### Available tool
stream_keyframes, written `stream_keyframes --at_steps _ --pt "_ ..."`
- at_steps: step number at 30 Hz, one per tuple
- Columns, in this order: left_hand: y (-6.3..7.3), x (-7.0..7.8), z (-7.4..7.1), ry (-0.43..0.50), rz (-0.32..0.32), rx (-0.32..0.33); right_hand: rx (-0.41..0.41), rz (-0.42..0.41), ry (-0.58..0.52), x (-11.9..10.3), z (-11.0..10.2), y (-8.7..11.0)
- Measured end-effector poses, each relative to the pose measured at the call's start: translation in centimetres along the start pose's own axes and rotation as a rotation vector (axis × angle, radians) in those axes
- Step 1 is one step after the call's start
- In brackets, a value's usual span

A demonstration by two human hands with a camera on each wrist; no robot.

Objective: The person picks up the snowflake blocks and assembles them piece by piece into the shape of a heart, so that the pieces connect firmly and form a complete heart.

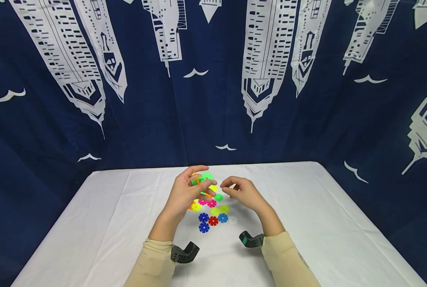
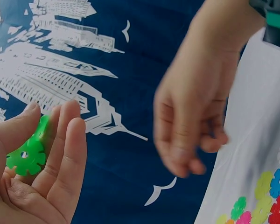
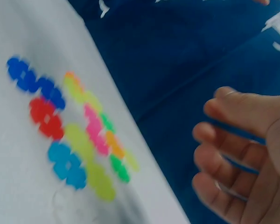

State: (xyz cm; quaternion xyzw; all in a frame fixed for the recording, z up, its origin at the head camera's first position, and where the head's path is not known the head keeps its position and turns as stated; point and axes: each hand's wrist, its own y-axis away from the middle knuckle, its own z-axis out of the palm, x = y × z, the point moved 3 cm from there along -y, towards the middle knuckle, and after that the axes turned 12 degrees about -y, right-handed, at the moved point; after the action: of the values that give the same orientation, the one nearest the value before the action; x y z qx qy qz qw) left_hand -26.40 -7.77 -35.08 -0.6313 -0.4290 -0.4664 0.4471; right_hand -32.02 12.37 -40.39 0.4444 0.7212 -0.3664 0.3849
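My left hand (image 1: 184,191) is raised above the table's far middle. Its thumb and fingers hold joined green notched discs (image 2: 31,163), with a thin orange piece (image 1: 196,177) among them. The grip partly hides these pieces. To the right, apart from it, hangs my right hand (image 1: 247,194). In the right wrist view its fingers (image 3: 210,161) are loosely bent and nothing shows between them. Below both hands lie flat notched discs: a red disc (image 1: 213,221), a light blue disc (image 1: 222,218), dark blue discs (image 1: 204,227), pink discs (image 1: 211,203) and yellow discs (image 1: 224,209).
A white cloth covers the table (image 1: 342,239). One clear disc (image 1: 233,220) barely stands out on it. Behind the table hangs a dark blue curtain (image 1: 206,119) printed with white buildings and birds. Black wrist cameras (image 1: 184,253) sit at the sleeve cuffs.
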Motion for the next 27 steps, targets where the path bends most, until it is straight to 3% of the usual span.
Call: stream_keyframes --at_steps 8,14,21,27 --pt "0.0 0.0 0.0 0.011 0.004 0.02 -0.086 0.095 0.081 3.4 0.7 -0.2" --pt "-0.1 -0.1 0.1 0.03 0.006 -0.039 -0.173 0.125 0.123 4.9 1.3 0.0" --pt "-0.1 -0.1 0.1 0.012 0.024 -0.026 -0.172 0.097 0.231 5.3 1.9 -0.2" --pt "0.0 0.0 0.0 -0.044 0.039 0.024 -0.155 0.151 0.247 5.1 2.2 -0.2"
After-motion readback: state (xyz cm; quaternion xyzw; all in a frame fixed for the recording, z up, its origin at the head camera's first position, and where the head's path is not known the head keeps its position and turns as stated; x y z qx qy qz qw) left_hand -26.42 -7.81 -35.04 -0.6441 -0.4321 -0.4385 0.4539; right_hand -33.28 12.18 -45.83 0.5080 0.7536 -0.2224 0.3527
